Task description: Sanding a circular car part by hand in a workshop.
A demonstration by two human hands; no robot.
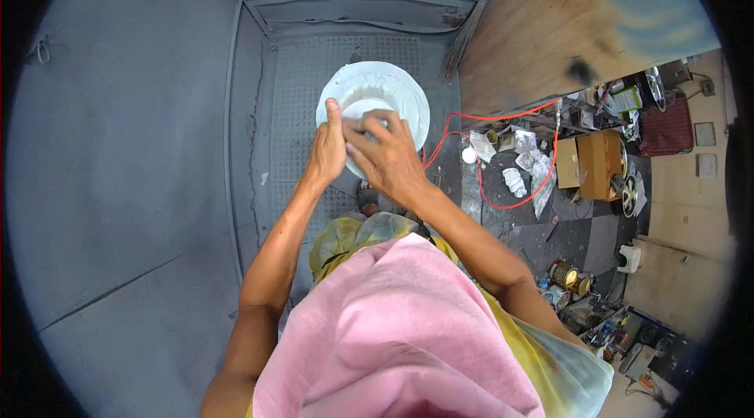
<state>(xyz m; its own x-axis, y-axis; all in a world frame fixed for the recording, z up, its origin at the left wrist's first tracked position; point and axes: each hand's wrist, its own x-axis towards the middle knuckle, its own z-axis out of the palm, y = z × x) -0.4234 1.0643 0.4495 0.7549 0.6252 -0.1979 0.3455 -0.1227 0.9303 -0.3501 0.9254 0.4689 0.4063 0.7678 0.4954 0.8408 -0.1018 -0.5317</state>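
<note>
We've got a white dish-like round piece (415, 108) in front of the body, above the grey textured floor (294, 96). Left hand (328, 147) at its near-left part, thumb stretched up, the other fingers hidden; right hand (385, 152) over its near middle, fingers bent and blurred, so we can't tell whether either is clamped on anything. Off right, we note a red hose (508, 207) and a cardboard box (601, 165).
</note>
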